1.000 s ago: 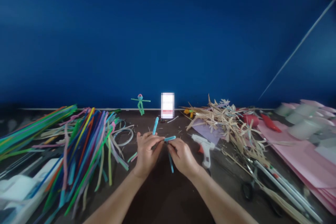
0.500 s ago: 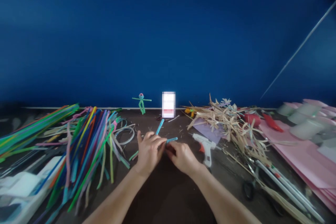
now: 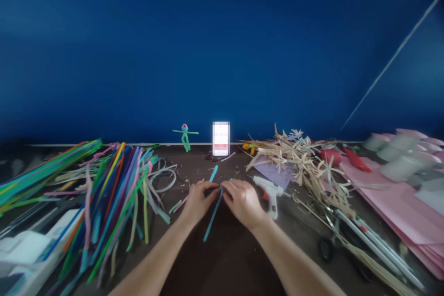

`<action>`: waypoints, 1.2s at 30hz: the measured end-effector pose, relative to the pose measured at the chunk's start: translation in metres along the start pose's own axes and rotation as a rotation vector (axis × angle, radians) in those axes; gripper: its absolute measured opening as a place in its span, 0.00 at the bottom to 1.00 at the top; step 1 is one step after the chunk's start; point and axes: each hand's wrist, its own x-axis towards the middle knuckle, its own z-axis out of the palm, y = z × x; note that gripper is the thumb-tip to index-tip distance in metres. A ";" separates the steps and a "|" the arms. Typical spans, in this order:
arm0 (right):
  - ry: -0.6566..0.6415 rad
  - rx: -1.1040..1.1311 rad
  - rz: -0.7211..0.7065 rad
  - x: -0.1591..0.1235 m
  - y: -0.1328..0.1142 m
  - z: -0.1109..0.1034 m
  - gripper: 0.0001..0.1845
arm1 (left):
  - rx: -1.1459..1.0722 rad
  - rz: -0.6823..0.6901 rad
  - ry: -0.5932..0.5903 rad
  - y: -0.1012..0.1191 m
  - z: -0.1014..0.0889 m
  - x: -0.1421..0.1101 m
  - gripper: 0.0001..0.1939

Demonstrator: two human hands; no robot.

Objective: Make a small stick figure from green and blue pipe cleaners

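Left hand [image 3: 200, 199]: finger-and-thumb grip closed on blue pipe cleaner piece [image 3: 212, 219]. Right hand [image 3: 243, 200]: fingertips together on same piece, beside left's. Piece midway between tabletop [image 3: 222, 263] side edges, one length slanting toward near edge. White box-like object [image 3: 26, 247] by near left corner; contents too blurred to tell. Green figure [image 3: 185, 136] upright at far edge.

Blue stem [image 3: 212, 218]: part hidden by left hand [image 3: 201, 200] and right hand [image 3: 243, 201]; one piece or several, cannot tell. White panel [image 3: 221, 137] beyond both hands: pixelated, unreadable. Well right of right hand: pale cylinders [image 3: 395, 169] blurred, pink sheets [image 3: 388, 199] cropped at picture edge.
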 end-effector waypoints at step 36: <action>-0.027 0.742 0.570 0.004 0.012 0.020 0.15 | 0.446 0.327 0.021 0.018 -0.009 -0.006 0.08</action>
